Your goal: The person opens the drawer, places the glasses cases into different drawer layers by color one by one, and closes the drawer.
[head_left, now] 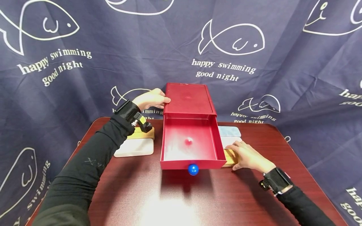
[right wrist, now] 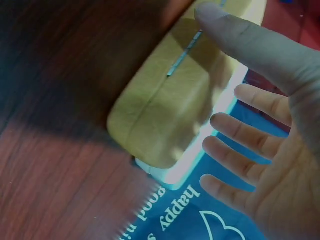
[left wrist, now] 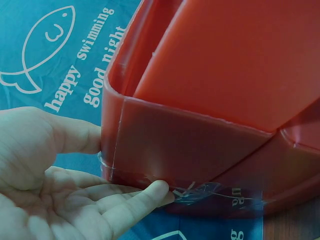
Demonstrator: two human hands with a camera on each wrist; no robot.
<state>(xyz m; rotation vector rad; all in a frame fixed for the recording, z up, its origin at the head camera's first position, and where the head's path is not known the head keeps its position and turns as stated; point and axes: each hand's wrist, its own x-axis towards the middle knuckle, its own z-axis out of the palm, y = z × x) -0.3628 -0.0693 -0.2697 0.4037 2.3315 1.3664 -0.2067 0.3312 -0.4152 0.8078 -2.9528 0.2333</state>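
A red drawer box (head_left: pixel 188 99) stands at the back of the table with its drawer (head_left: pixel 192 164) pulled out; a blue ball knob (head_left: pixel 193 169) is on the drawer front. My left hand (head_left: pixel 154 99) holds the box's left side near the back, thumb at the edge and fingers (left wrist: pixel 135 205) along the wall. To the right of the drawer, my right hand (head_left: pixel 250 157) is over a yellow glasses case (right wrist: pixel 160 115), fingers spread and slightly bent. Its thumb overlaps the yellow case in the right wrist view. Beyond that lie a white case (head_left: pixel 229 141) and a light blue case (head_left: pixel 229 131).
Left of the drawer, another white case (head_left: pixel 134 147) and another yellow case (head_left: pixel 141 133) lie under my left wrist. A dark blue curtain (head_left: pixel 158 53) with fish drawings hangs behind the reddish-brown table (head_left: pixel 135 188).
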